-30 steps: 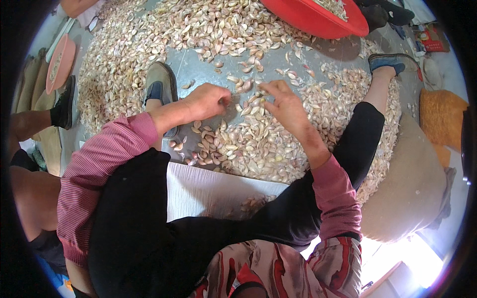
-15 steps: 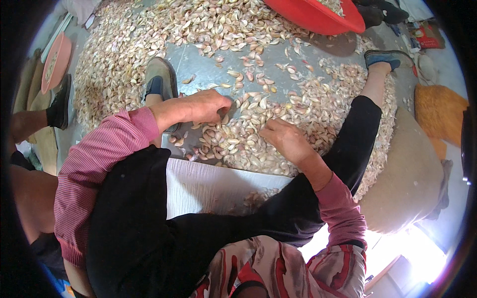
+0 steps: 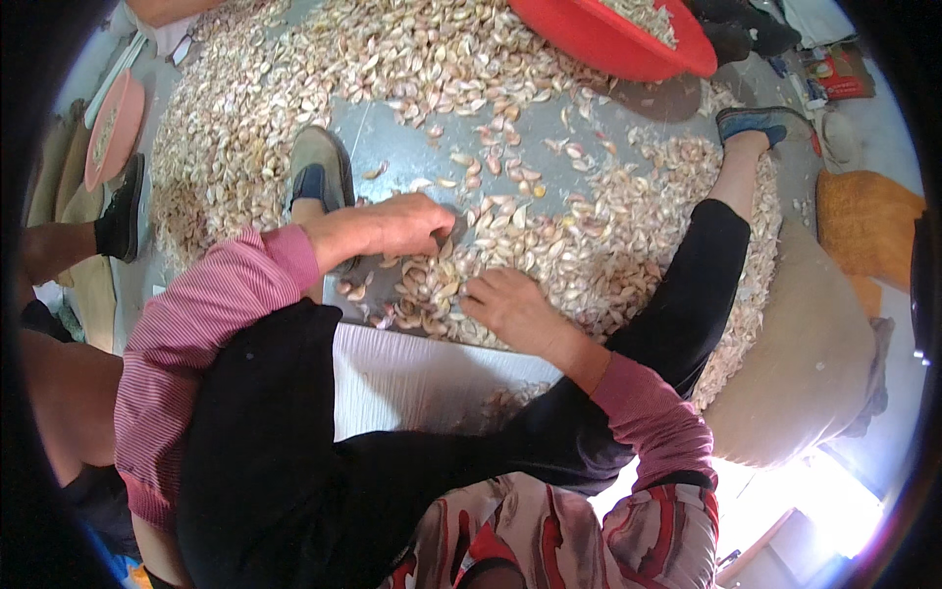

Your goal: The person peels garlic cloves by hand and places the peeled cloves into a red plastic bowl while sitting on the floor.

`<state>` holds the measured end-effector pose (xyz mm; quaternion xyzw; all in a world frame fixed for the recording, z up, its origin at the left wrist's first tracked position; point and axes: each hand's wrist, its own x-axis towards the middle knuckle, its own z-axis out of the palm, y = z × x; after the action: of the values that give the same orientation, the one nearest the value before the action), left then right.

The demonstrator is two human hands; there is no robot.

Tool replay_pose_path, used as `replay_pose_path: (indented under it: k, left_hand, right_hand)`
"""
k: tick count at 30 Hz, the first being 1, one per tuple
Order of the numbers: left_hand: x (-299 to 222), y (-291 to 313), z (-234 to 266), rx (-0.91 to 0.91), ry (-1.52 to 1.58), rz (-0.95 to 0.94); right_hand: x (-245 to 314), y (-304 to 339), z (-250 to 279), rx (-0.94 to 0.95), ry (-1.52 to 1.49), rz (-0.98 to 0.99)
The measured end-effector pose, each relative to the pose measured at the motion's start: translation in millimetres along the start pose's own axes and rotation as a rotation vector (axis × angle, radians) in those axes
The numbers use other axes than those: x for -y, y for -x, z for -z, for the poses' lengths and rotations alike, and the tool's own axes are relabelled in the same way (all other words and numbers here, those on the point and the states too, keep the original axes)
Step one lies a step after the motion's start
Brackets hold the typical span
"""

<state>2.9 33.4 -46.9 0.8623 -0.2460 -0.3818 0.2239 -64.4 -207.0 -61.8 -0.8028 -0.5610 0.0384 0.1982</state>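
Loose garlic cloves (image 3: 579, 245) lie spread over the grey floor between my legs. My left hand (image 3: 410, 224) is just above the near left edge of this spread, its fingers curled down and pressed together. What its fingertips hold, if anything, is hidden. My right hand (image 3: 510, 306) rests on the cloves a little nearer to me and to the right, palm down with the fingers bent inward. Whatever lies under those fingers cannot be seen. A few separate cloves (image 3: 358, 289) lie by my left foot.
A white board (image 3: 422, 378) lies between my thighs. Far off, a large bank of cloves (image 3: 422, 49) spreads before a red basin (image 3: 628, 44). Another person's leg and a pink basin (image 3: 115, 128) are at left. A full beige sack (image 3: 785, 363) stands at right.
My right hand has moved left and nearer to me, closer to my left hand. My left hand has stayed nearly in place. A person's arm has come in at the top left.
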Motion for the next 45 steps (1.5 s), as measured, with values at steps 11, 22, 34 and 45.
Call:
replay_pose_path:
  k: [11,22,34,45]
  left_hand:
    - [-21.9,-10.6,-15.8,0.278,0.15,-0.07]
    - [3.0,-25.9,-41.2,0.042,0.117,-0.023]
    - [-62.7,-2.6,2.3,0.46,0.209,-0.127]
    - [-34.3,-13.1,-19.0,0.391,-0.041,-0.166]
  right_hand:
    - [-100.9,-52.5,31.5,-0.24,0.017,-0.317]
    - [-75.6,-21.8,13.0,0.053,0.173,-0.246]
    - [-159.4,-112.4,71.3,-0.347,0.074,-0.202]
    - [-126.4,-136.1,-19.3,-0.102,0.193,-0.334]
